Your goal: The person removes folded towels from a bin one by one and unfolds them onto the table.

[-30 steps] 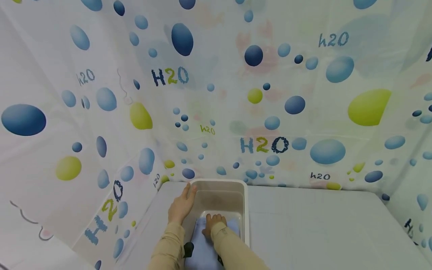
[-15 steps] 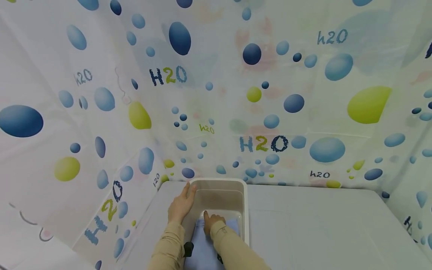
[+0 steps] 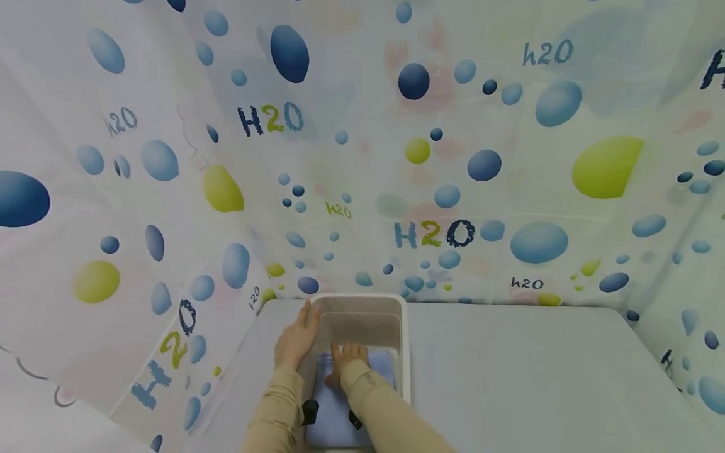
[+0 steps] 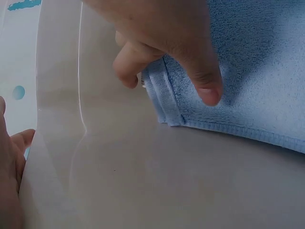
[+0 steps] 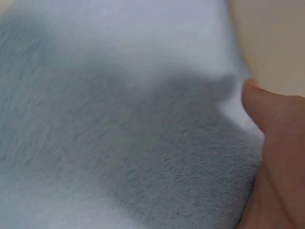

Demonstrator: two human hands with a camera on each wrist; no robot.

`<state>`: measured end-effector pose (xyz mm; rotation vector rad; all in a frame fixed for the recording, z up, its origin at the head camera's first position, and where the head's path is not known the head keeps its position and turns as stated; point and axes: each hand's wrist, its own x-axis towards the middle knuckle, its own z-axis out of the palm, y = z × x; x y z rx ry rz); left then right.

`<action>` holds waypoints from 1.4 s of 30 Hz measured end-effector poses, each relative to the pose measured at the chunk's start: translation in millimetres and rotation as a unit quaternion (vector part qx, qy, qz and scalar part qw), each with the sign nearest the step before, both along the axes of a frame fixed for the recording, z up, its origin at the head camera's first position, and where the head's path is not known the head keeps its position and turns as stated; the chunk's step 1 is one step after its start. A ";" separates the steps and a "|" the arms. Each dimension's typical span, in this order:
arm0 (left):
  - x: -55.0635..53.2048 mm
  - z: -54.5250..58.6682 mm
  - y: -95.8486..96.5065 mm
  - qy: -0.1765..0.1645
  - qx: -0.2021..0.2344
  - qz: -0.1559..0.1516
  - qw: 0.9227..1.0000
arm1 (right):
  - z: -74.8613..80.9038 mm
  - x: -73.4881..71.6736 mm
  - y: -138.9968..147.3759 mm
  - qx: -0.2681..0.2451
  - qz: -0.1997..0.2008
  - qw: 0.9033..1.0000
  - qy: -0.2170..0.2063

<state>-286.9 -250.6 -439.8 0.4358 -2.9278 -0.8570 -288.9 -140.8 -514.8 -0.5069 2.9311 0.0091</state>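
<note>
Just behind the bin (image 3: 362, 322), printed curtain (image 3: 362, 170).

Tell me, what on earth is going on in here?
A person is handling a light blue cloth with bare hands. It lies spread inside a beige tub on a white table. The left hand is at the tub's left rim, while the right hand reaches inside, spread over the cloth's far end. I can't tell how firmly it presses, if at all. Behind hangs a bubble-patterned curtain.
</note>
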 end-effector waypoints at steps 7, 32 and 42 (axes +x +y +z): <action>-2.0 9.4 -5.0 -0.001 0.002 -0.002 1.000 | 16.1 -1.2 -3.4 -0.014 0.003 1.000 0.002; -0.6 4.6 1.9 -0.016 0.006 0.013 1.000 | 80.5 -1.7 22.7 -0.083 -0.001 0.996 0.015; 3.2 6.6 2.5 -0.046 0.032 0.029 0.998 | 119.4 -5.4 45.7 -0.118 -0.005 0.993 0.018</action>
